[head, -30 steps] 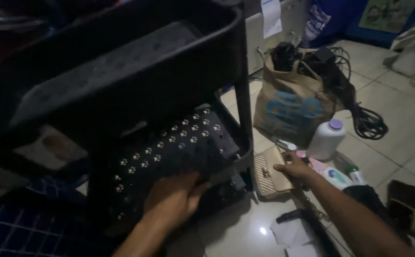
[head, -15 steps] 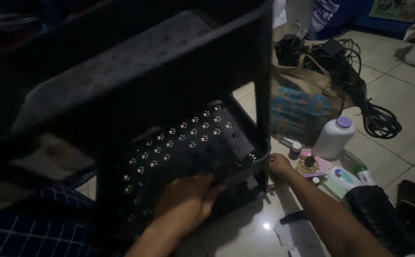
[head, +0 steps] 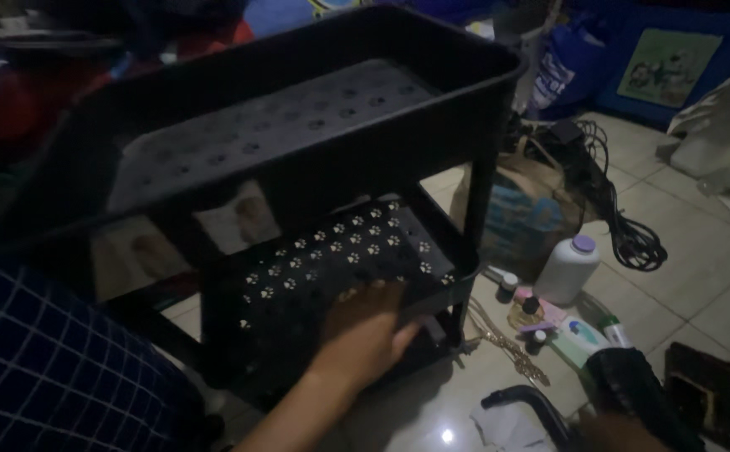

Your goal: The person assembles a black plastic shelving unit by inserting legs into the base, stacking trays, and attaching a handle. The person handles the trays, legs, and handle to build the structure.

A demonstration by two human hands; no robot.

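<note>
Fingers [head: 382, 311] of the left hand [head: 363, 335] lie spread and loosely curled over the near rim of the lower shelf [head: 340, 251] of a black plastic rack [head: 315, 125], palm down on the perforated surface, pressing on it rather than closed around anything. That shelf, dotted with small paw-shaped holes, stretches away from the fingertips toward the far left, with the rack's corner post [head: 475, 201] just to the right of the hand. At the near right edge, the right hand [head: 620, 431] is dark and mostly cut off by the frame, so I cannot tell whether it is open or closed; it sits just beside a dark hairbrush [head: 633, 389]. A little farther right on the tiled floor [head: 700, 276] stand small bottles and a white bottle with a purple cap [head: 568, 268]. Beyond them sit a brown paper bag [head: 528, 213] and a coil of black cable [head: 624, 234]. The top shelf [head: 281, 125] looms over the far left.
</note>
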